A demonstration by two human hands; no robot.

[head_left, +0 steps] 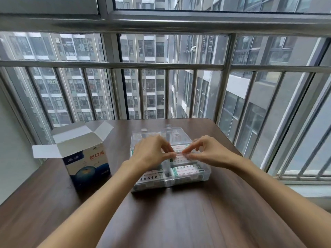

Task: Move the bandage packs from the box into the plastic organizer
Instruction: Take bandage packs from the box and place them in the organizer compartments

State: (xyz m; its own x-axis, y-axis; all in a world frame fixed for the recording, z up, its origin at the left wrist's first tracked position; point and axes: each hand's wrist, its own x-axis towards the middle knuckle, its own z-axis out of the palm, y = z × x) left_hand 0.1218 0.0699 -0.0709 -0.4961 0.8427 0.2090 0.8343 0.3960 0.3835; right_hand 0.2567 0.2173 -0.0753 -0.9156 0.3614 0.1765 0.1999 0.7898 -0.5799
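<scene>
Head view. A clear plastic organizer (189, 178) is seen on a dark wooden table (161, 221), its lid (157, 135) folded back on the far side toward the window railing (125, 64).

Left of the organizer, and apart from it, an opened cardboard box (87, 161) is stood upright with its top flaps raised; its inside cannot be seen from this angle.

Both hands are held over the organizer's middle. 1 bandage pack (179, 155) is pinched at its left end by the curled fingers and thumb of the left hand (152, 154) and at its right end by the curled fingertips of the right hand (209, 151). The pack is held level, just above or touching the packs beneath it; which of the 2 cannot be told because of motion blur.

Packs are already lodged in the organizer. 1 printed pack (186, 170) is seen in the near right compartment, directly below the held pack. Another (150, 177) is seen in the near left compartment, partly covered by the left wrist. Further packs (179, 146) are seen in the far compartments, behind the fingers; their count cannot be told.

Both forearms are extended from the near edge of the table toward the organizer.
</scene>
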